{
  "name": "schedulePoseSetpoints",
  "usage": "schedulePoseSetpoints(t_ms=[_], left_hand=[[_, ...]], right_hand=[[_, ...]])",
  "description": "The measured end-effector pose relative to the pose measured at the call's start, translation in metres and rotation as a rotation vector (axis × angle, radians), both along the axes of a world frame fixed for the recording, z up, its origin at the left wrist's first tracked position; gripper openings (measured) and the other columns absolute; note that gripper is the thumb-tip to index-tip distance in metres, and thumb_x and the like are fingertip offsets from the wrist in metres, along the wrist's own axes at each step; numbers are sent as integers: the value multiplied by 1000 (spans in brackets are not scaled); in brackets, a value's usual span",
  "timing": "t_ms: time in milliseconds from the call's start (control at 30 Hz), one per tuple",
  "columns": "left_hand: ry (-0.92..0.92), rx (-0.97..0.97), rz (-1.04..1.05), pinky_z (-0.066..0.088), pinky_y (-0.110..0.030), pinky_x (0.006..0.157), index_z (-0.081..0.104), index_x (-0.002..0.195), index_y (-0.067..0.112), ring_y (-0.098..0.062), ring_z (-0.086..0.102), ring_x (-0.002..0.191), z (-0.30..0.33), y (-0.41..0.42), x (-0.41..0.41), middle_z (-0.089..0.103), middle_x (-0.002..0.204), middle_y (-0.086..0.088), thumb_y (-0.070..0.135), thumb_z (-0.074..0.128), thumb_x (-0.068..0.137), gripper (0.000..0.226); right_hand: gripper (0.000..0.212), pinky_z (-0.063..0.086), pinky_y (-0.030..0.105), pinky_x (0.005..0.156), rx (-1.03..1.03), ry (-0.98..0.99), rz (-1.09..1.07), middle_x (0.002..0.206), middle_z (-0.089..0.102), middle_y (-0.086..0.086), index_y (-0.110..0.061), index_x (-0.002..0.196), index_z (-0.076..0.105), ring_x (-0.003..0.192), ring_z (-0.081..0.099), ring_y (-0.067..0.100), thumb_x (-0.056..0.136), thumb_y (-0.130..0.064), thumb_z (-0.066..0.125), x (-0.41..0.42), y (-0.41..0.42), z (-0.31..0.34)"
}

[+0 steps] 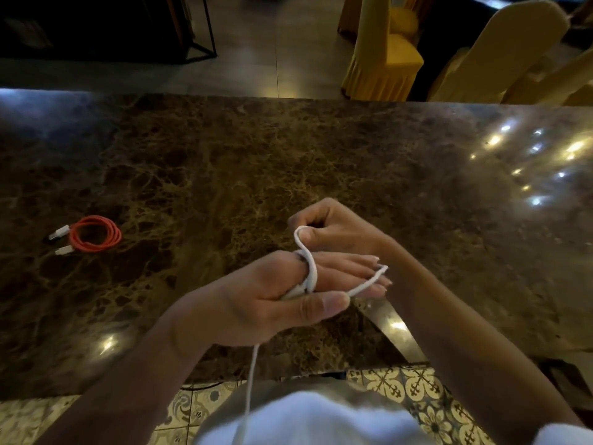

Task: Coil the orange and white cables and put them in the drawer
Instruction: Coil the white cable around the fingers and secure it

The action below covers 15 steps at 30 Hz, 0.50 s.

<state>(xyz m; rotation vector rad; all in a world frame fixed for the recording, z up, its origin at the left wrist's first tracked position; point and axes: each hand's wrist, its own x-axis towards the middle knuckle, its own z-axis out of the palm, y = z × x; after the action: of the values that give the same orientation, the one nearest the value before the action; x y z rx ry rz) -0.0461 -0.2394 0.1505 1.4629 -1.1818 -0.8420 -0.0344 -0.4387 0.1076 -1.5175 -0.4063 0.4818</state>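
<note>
We saw a wide counter (321, 155) of polished dark brown marble with tan veining, glossy, spotted with light reflections near its right edge. Beyond its far edge stood chairs in pleated yellow fabric covers (385, 59) on a grey tiled floor. Below the near edge, patterned floor tiles (417, 383) in cream and dark floral print showed.

The left hand (272, 293) was held over the near middle of the counter, fingers straight and close together pointing right, thumb laid along the front. The white cable (309, 268), thin, smooth and round in section, was wrapped in loops around those fingers, thumb pressing the strands against them. One strand dropped from under this hand toward the person's white garment (321, 419), past the near edge.

The right hand (337, 229) sat just beyond the left, fingers curled tight, pinching a bend of the white cable and holding it up in an arch above the left fingers.

The orange cable (96, 234) lay near the left edge, already coiled in a neat flat ring, matte, with two white plug ends sticking out to its left.

We could see no drawer.
</note>
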Motion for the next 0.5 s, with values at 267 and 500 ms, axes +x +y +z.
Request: schedulePoseSetpoints(t_ms=[267,500], left_hand=[[-147,-47,256,44,-33,113,70,125,0,-21,62,131,-12,20,15,71,128,-8,19,44,105,37],[76,-96,166,50,-32,107,66,126,-4,-22,66,127,-18,10,5,71,130,-7,26,44,110,40]], right_hand=[[18,51,30,57,-634,-502,-400,71,66,-4,-17,77,70,61,61,12,89,-30,76,-7,-11,-13],[39,42,27,53,-724,-243,-559,54,57,-12,-23,68,65,49,56,7,101,-43,63,34,-18,0]])
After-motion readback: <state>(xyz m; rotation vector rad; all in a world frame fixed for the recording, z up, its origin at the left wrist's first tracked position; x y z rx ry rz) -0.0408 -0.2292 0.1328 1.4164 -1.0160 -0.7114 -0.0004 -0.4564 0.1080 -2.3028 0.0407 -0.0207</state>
